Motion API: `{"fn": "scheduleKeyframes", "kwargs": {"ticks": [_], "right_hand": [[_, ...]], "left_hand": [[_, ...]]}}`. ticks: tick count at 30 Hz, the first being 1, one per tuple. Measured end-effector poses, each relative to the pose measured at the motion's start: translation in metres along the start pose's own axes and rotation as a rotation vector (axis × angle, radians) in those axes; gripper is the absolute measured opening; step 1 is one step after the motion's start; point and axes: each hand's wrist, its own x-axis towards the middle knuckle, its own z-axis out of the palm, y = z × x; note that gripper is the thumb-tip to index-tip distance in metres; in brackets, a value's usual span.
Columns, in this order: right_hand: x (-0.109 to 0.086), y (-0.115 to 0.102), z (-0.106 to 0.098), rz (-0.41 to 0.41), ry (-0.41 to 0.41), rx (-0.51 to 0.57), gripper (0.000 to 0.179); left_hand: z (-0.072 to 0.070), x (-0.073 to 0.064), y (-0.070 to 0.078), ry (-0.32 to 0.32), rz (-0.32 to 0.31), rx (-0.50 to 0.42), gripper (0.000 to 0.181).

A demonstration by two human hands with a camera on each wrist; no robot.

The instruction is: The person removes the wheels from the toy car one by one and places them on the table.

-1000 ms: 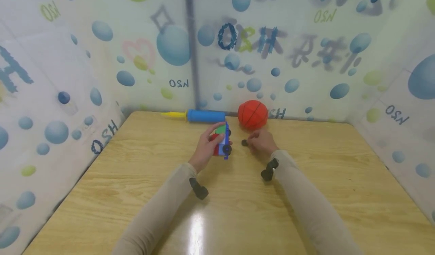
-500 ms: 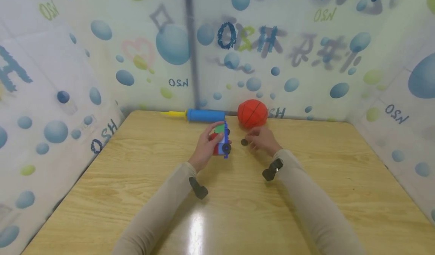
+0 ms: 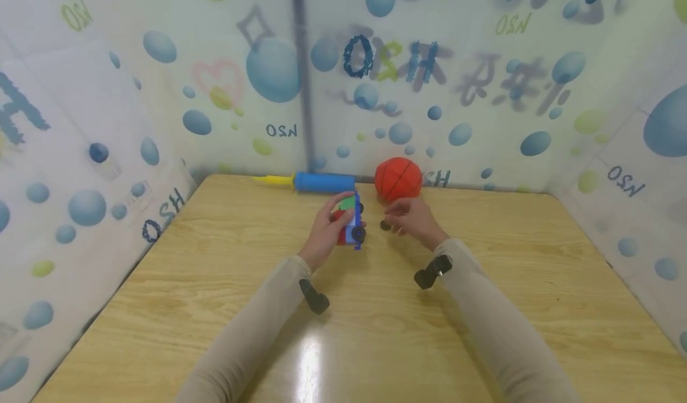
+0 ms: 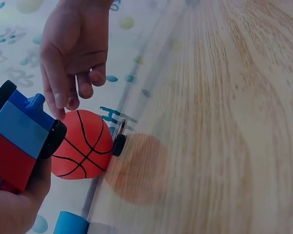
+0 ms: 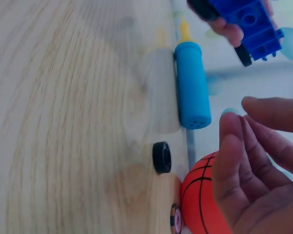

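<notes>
Two hands are in front of you, reaching over the wooden worktop [image 3: 376, 331]. Your left hand [image 3: 322, 229] grips the toy car [image 4: 20, 129], with its fingers and thumb round it. The car is red, blue and green with black wheels, and it is held so that its blue bottom faces your other hand. Your right hand [image 3: 415, 219] has its fingers softly bent, with a gap by the thumb, and it pinches nothing. A loose black wheel [image 5: 161, 157] lies flat on the worktop close to that hand, between it and the car, and your fingers are not touching it. The red ball [image 3: 398, 178] with black lines is just past your right hand, near the back wall [image 3: 343, 111]. Beside the ball there is a small round disc [image 5: 176, 219] with a dark edge, but only part of it shows. To the left of the ball, the blue pump [image 3: 324, 182] lies along the back of the worktop, with its yellow tip [image 3: 276, 180] pointing left. The wall has blue and green spots.
</notes>
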Motion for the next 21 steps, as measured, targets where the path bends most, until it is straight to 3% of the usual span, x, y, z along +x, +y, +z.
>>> {"fn": "scheduleKeyframes", "kwargs": {"ticks": [13, 21], "right_hand": [[-0.011, -0.009, 0.003, -0.222, -0.019, 0.081, 0.024], [-0.017, -0.012, 0.009, -0.319, -0.107, 0.090, 0.025]], "left_hand": [[0.002, -0.001, 0.002, 0.003, -0.001, 0.011, 0.042], [0.003, 0.000, 0.002, 0.019, 0.014, 0.042, 0.041]]}}
